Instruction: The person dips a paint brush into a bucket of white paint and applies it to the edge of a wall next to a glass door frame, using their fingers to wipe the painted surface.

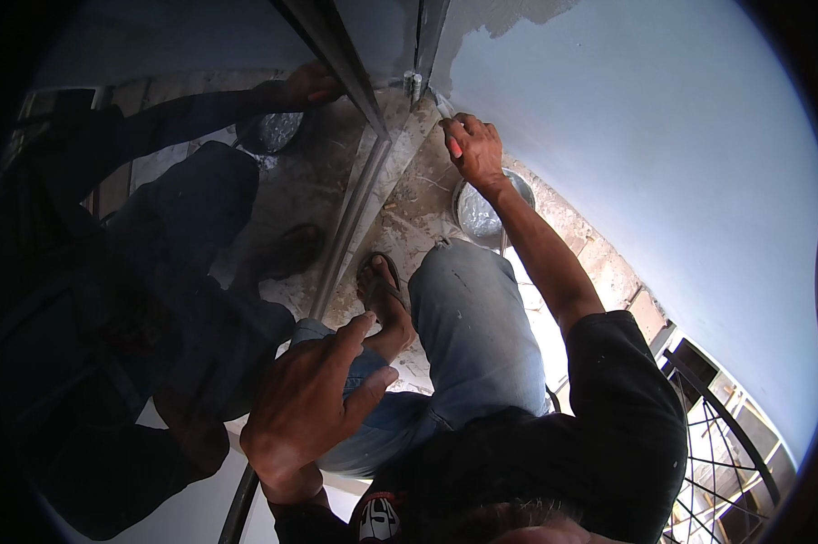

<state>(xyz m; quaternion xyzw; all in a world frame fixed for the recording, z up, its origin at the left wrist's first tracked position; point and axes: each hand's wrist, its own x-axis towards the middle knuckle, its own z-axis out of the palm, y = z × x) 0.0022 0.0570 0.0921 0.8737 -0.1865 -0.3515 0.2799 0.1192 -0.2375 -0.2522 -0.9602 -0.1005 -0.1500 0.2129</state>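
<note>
My right hand [474, 150] is closed around a red-handled putty knife [455, 147]. Its pale blade reaches the bottom corner where the wall [645, 136] meets the dark frame, though the blade shows only in part. Below that forearm stands a round metal bucket [480, 216] with shiny grey contents. Held over my bent left knee, my left hand [314, 399] has thumb and fingers apart and grips nothing. A darker grey, uneven patch [509, 16] covers the upper part of the light blue-grey wall.
A dark reflective glass panel [182, 227] in a metal frame [359, 172] rises close on my left, mirroring me. My sandaled foot [382, 276] rests on the dusty, stained floor [413, 213]. A spoked wheel [722, 444] stands behind at the lower right.
</note>
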